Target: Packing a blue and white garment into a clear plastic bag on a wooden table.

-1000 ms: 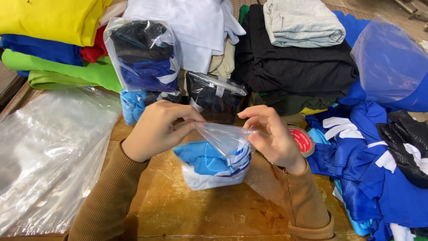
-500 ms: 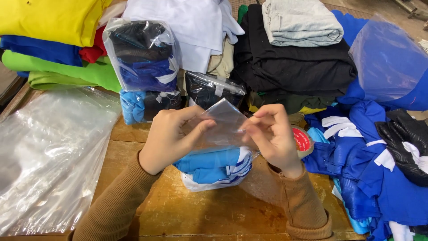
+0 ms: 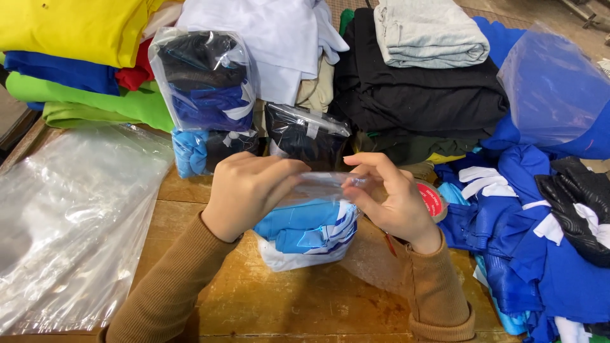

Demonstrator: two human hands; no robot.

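Both hands have dropped lower since the earlier frame and the bag's top flap, held up flat between them then, is now folded down over the clothes

Head view only:
- left hand [image 3: 251,190] clenched over the top edge of the clear bag [image 3: 311,225], fingers curled down on the plastic
- right hand [image 3: 391,194] pinching the same flap from the other side, thumb and fingertips closed on it
- bag stands on the wooden table [image 3: 298,305], centre front, between the two wrists; blue and white folded clothes inside, white part at the bottom
- behind it: a small bag of dark clothes [image 3: 306,134], touching or nearly so, can't tell; a taller packed bag [image 3: 203,79] standing on a blue packed one [image 3: 190,152]
- tape roll [image 3: 432,200], red, just beside the right hand, partly hidden by it
- left: stack of empty plastic bags [image 3: 70,222] lying flat
- back: yellow [image 3: 76,28], green [image 3: 95,105], white [image 3: 273,32], black [image 3: 419,95] and grey [image 3: 429,32] folded clothes
- right: loose blue garments [image 3: 540,254], an open empty bag [image 3: 556,92] on top

Step, my read: closing the bag mouth, flap folded but not yet fixed. Next move likely needs one hand to hold the fold flat while the other frees up for the tape; letting go with both probably lets the flap spring open
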